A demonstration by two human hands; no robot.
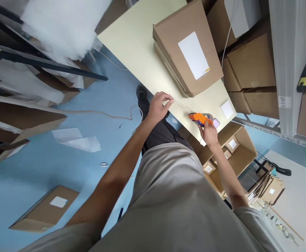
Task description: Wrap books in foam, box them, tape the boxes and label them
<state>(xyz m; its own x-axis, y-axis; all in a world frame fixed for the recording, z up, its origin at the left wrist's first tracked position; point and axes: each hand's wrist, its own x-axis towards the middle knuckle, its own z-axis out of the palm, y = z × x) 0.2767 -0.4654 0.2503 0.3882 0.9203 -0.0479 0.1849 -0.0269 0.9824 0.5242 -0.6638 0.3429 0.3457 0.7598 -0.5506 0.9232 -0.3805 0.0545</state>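
My right hand [209, 133] is closed around an orange tape dispenser [200, 118] with a roll in it, held over the pale table. From the dispenser a strip of clear tape [183, 104] runs across to my left hand [160, 107], whose thumb and forefinger pinch its end. Just beyond both hands, a flat brown cardboard box [187, 45] with a white label lies on top of other flat cardboard. Neither hand touches that box. A phone [216, 123] lies partly hidden behind the dispenser.
A white paper pad [227, 109] lies at the table's right end. An open carton [243, 150] holding small labelled boxes stands on the right, below shelving stacked with boxes [252, 66]. On the blue floor are a labelled box [46, 206], paper [75, 138] and a cable [97, 112].
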